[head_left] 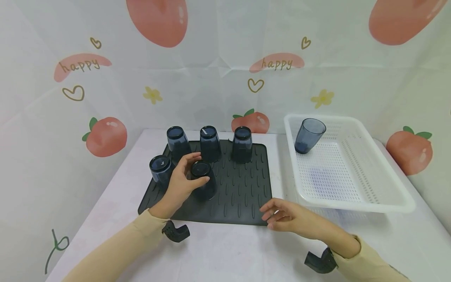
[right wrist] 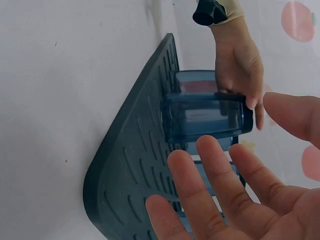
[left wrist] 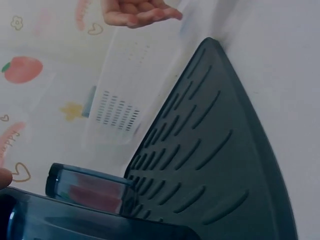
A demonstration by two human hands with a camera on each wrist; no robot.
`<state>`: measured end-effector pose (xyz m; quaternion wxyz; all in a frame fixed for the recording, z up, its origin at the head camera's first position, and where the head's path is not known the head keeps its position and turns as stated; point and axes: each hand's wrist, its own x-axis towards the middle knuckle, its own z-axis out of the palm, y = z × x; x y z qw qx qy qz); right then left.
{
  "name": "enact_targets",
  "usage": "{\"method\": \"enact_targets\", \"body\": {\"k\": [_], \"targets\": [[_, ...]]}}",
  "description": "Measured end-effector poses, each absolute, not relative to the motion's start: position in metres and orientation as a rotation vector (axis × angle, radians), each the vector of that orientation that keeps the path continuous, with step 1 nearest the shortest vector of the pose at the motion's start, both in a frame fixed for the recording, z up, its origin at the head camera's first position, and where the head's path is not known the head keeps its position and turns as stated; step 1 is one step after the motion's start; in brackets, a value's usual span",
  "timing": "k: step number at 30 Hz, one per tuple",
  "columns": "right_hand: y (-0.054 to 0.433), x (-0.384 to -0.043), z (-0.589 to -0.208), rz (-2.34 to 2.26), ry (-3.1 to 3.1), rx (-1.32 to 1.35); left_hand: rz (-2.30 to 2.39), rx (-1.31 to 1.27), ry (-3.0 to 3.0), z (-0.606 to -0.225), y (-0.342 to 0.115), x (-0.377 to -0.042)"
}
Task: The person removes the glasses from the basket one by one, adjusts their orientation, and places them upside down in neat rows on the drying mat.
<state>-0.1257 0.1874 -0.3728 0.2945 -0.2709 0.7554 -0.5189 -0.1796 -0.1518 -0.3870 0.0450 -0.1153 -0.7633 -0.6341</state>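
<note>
My left hand [head_left: 183,183] grips an upside-down blue glass [head_left: 204,184] near its raised base, thumb on the near side and fingers behind. That glass stands on the black drying mat [head_left: 243,211]; the right wrist view shows the same glass [right wrist: 205,119] with the left thumb against its base end. To its left is another inverted glass [head_left: 161,172], and a back row holds three more: a left glass [head_left: 178,143], a middle glass [head_left: 210,145] and a right glass [head_left: 242,145]. Beside the mat's near right corner, my right hand [head_left: 292,219] hovers with loosely bent fingers, holding nothing.
A white perforated basket [head_left: 352,205] sits right of the mat, with one tilted blue glass [head_left: 309,135] leaning in its far left corner. Behind the white table [head_left: 225,250] hangs a printed cloth [head_left: 211,78] with peaches and hearts.
</note>
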Motion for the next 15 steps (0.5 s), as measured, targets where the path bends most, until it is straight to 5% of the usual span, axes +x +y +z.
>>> {"method": "enact_targets", "body": {"k": [15], "targets": [[0.187,-0.125,-0.372,-1.38,2.011,-0.714,-1.798,-0.467,-2.27,-0.349,-0.15,-0.168]]}}
